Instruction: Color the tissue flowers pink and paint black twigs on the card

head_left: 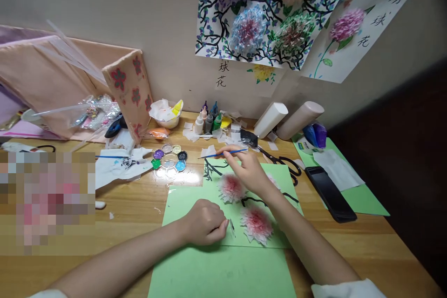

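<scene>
My right hand (246,167) pinches a slim blue paintbrush (230,152) above the top of a green sheet (279,174). The brush lies nearly level, its tip pointing left, close to black painted branches (213,167). Curled into a fist, my left hand (206,222) rests on the green paper, with a small dark mark (232,228) beside its thumb. Two pink and white ruffled paper flowers sit on the sheet, an upper flower (230,187) and a lower flower (257,224). Part of another is hidden behind my right wrist. A second green sheet (220,270) lies underneath.
A round paint palette (170,162) stands left of the sheet, near a stained tissue (122,167). Black-handled scissors (293,172) and a phone (330,194) lie right. Small paint bottles (208,123), a white bowl (166,114) and two tall containers (270,120) line the wall.
</scene>
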### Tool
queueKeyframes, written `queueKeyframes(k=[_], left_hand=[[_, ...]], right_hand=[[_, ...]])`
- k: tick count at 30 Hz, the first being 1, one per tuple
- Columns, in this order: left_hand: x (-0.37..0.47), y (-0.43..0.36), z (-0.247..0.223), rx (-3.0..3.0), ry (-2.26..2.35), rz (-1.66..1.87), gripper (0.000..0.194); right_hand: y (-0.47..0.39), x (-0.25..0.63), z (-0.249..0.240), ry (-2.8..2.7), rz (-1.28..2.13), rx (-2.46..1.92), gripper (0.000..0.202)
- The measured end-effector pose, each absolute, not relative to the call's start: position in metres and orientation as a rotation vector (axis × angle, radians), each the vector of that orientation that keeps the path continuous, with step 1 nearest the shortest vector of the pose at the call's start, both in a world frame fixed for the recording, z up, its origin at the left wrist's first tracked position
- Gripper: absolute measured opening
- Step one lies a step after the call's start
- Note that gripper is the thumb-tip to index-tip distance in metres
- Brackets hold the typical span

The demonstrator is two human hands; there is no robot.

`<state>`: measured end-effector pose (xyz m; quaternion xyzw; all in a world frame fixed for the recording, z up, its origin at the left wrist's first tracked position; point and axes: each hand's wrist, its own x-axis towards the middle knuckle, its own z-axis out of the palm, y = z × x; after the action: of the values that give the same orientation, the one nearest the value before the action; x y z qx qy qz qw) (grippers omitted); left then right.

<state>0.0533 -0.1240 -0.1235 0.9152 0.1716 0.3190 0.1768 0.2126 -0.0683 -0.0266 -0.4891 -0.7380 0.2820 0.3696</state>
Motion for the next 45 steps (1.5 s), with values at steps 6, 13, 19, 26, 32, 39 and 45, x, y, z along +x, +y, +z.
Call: queueKeyframes(k=[6, 13, 19, 26, 32, 39, 45], left_hand=[[0.053, -0.124, -0.126, 2.632, 0.459, 0.919, 0.035], [0.053, -0.125, -0.128, 2.635, 0.483, 0.958, 0.035], [0.052, -0.124, -0.126, 2.621, 0.509, 0.942, 0.035], [0.051, -0.122, -0.123, 2.567, 0.502, 0.928, 0.035], [0.052, -0.122, -0.122, 2.538, 0.491, 0.910, 0.034], [0.052, -0.121, -0.122, 2.521, 0.494, 0.892, 0.035], [0.052, -0.120, -0.123, 2.522, 0.492, 0.871, 0.034]], right_hand=[[-0.037, 0.165, -0.046, -2.116, 0.718, -1.171, 0.029], [-0.022, 0.159, -0.050, -2.112, 0.703, -1.212, 0.030], [-0.030, 0.184, -0.025, -2.030, 0.695, -1.209, 0.029], [-0.066, 0.269, -0.022, -1.695, 0.514, -1.460, 0.027], [-0.081, 0.286, -0.057, -1.650, 0.670, -1.468, 0.024], [-0.081, 0.279, -0.063, -1.722, 0.656, -1.496, 0.024], [-0.079, 0.280, -0.067, -1.729, 0.660, -1.509, 0.024]])
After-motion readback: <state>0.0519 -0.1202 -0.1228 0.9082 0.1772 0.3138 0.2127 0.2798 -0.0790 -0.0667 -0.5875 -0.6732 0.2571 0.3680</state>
